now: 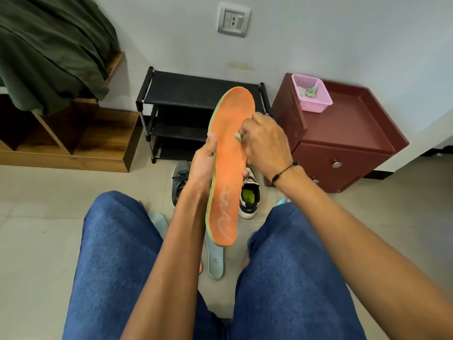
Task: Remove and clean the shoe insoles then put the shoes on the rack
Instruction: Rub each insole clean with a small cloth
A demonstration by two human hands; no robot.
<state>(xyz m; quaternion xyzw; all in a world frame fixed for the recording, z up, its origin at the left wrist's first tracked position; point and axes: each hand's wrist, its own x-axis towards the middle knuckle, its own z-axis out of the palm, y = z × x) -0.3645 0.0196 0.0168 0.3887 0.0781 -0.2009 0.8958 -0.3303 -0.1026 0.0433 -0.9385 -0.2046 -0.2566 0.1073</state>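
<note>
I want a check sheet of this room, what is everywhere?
Surface: tiled floor, pale.
Job's things: orange insole held up; blue insole on floor; grey shoe and white shoe below black rack.
Clutter: pink basket on maroon cabinet.
Grips: left hand grips the insole's edge; right hand pinches a small white wipe against it.
Cables: nothing seen.
Surroundings: wall socket; green cloth.

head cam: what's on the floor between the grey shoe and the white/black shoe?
Cannot tell: in the head view the left hand and the orange insole it holds cover the floor between the grey shoe and the white-and-black shoe.
</note>
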